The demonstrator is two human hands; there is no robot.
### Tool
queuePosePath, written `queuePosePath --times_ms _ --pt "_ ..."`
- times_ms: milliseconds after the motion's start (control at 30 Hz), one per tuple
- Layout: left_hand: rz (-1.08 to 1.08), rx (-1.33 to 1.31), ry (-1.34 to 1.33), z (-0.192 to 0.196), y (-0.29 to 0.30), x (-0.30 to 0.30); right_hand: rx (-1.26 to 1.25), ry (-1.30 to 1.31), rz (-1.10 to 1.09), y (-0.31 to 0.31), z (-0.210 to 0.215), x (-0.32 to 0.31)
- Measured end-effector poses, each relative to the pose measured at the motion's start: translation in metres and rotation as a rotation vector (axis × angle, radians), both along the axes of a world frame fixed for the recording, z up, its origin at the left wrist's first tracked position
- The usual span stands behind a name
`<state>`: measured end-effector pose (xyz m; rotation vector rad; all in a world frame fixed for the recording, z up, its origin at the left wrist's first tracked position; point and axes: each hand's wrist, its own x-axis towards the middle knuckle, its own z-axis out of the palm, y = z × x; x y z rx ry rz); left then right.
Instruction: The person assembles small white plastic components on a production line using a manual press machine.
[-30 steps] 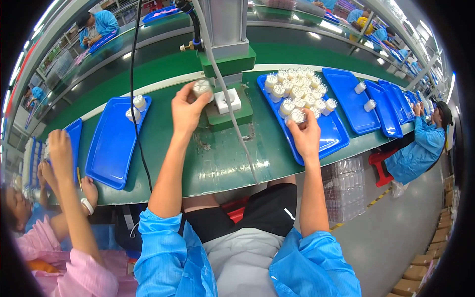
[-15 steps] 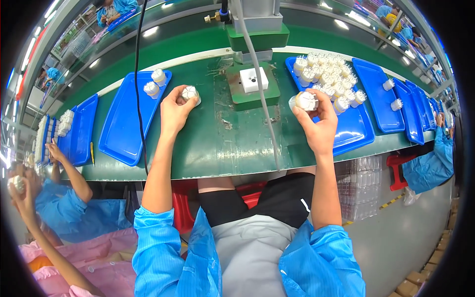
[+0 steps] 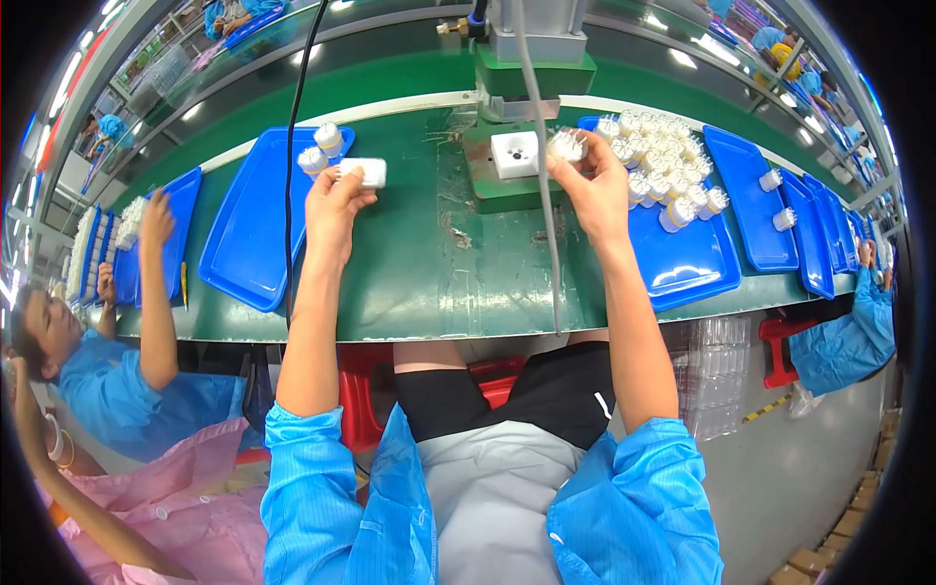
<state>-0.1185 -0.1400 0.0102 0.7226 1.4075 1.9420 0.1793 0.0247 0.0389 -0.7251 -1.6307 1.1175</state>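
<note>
My left hand pinches a small white cylindrical plastic part, tipped on its side, close to the right edge of the left blue tray. Two similar white parts stand in that tray's far right corner. Between the fingers of my right hand is another white part, its thin prongs showing. It is just right of a white square fixture block with dark holes, on the press's green base. Many more pronged white parts crowd the far half of the right blue tray.
A press head rises above the fixture. A black cable and a grey hose hang in front of the bench. More blue trays line the right side. Co-workers sit at left, one reaching over a tray.
My right hand has moved left and away from me, bringing its part beside the fixture. My left hand has shifted slightly left, its part now turned sideways. The co-worker's arm at left has lifted.
</note>
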Motion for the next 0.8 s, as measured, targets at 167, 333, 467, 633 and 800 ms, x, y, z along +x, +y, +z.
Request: queuePosePath --times_ms 167,333,467,633,800 --pt "-0.023 0.113 -0.113 0.024 -0.022 -0.012 -0.021 0.020 0.021 0.014 0.001 -0.011" --pt "0.041 0.132 -0.089 0.022 -0.044 -0.042 -0.039 -0.052 0.084 0.015 0.009 -0.023" --pt "0.249 -0.054 0.285 0.010 -0.057 -0.069 -0.024 -0.052 0.134 0.021 0.011 -0.027" --pt "0.380 -0.304 0.733 -0.012 -0.080 -0.113 -0.011 -0.070 0.207 0.029 0.003 -0.034" --pt "0.473 -0.426 0.842 -0.021 -0.085 -0.121 -0.023 -0.126 0.248 0.032 0.018 -0.025"
